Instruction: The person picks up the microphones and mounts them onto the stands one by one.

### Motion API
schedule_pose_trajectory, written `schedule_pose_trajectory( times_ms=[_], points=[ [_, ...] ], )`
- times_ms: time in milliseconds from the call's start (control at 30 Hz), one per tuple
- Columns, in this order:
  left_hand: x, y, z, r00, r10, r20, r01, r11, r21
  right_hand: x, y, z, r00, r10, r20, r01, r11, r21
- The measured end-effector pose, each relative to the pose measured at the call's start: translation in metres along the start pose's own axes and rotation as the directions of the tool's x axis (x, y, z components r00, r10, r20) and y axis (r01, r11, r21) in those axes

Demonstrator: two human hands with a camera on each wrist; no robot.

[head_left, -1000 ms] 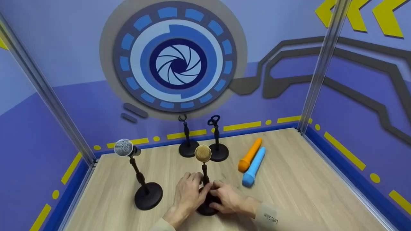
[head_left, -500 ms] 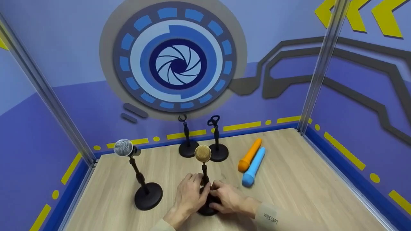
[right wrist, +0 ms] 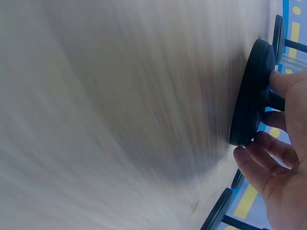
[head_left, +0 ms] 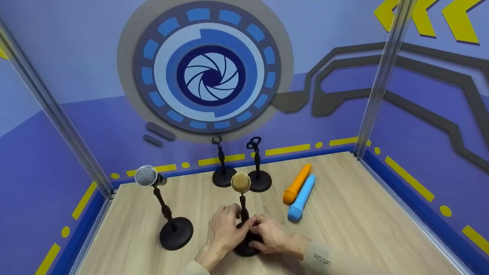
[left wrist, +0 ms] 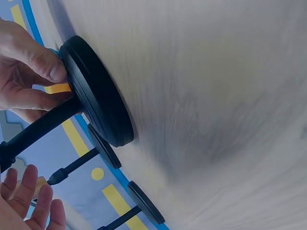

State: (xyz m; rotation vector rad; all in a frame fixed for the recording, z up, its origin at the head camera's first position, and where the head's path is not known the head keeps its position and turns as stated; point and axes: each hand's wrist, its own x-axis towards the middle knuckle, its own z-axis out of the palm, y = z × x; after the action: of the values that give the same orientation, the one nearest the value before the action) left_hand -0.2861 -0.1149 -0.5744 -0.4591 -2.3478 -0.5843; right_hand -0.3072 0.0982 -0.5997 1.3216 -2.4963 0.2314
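Note:
A gold-headed microphone (head_left: 241, 182) sits on a black microphone stand (head_left: 244, 208) between the two hands. My left hand (head_left: 225, 229) has its thumb across the pole and its fingers on the pole's left side; in the left wrist view the fingers (left wrist: 36, 191) are loosely bent beside the collar. My right hand (head_left: 273, 235) holds the stand low down, its thumb on the round base (right wrist: 252, 96) and a finger by the foot of the pole. In both wrist views the base's edge faces the camera, close over the tabletop.
On the left stands a second stand with a silver-headed microphone (head_left: 146, 175). Two bare stands (head_left: 223, 175) with clips are at the back. An orange microphone (head_left: 297, 185) and a light blue microphone (head_left: 301, 198) lie on the right of the wooden table (head_left: 363, 229). Printed walls enclose it.
The left thumb shifts slightly against the pole, drawing down and then moving up and right again. The right hand and the stand stay in nearly the same place.

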Motion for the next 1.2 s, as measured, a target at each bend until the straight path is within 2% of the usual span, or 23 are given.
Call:
schedule_pose_trajectory(
  times_ms=[200, 433, 700, 833, 967, 1200],
  points=[
    [-0.0016, 0.0005, -0.0005, 1.000, 0.012, -0.009, -0.012, 0.998, -0.065, 0.0004, 0.0006, 0.0010, 1.000, 0.024, 0.016, -0.025, 0.999, 0.035],
    [-0.0038, 0.0013, -0.0019, 0.999, 0.030, 0.021, -0.028, 0.997, -0.069, 0.0001, -0.0010, -0.0002, 0.999, 0.037, 0.033, -0.038, 0.999, 0.017],
    [-0.0036, 0.0010, -0.0040, 0.993, -0.089, 0.075, 0.093, 0.994, -0.056, 0.0000, -0.0016, -0.0001, 0.999, 0.025, 0.033, -0.025, 1.000, 0.005],
    [-0.0045, 0.0016, -0.0034, 0.990, -0.113, 0.079, 0.118, 0.991, -0.058, -0.0003, -0.0011, 0.0013, 0.999, 0.026, 0.037, -0.026, 1.000, -0.001],
    [-0.0051, 0.0016, -0.0017, 0.994, -0.088, 0.060, 0.092, 0.994, -0.064, -0.0005, -0.0009, 0.0013, 0.999, 0.021, 0.026, -0.021, 1.000, 0.006],
    [-0.0024, 0.0008, -0.0009, 1.000, -0.010, 0.024, 0.012, 0.996, -0.084, 0.0001, 0.0017, 0.0011, 1.000, -0.014, -0.015, 0.014, 1.000, 0.019]
  ],
)
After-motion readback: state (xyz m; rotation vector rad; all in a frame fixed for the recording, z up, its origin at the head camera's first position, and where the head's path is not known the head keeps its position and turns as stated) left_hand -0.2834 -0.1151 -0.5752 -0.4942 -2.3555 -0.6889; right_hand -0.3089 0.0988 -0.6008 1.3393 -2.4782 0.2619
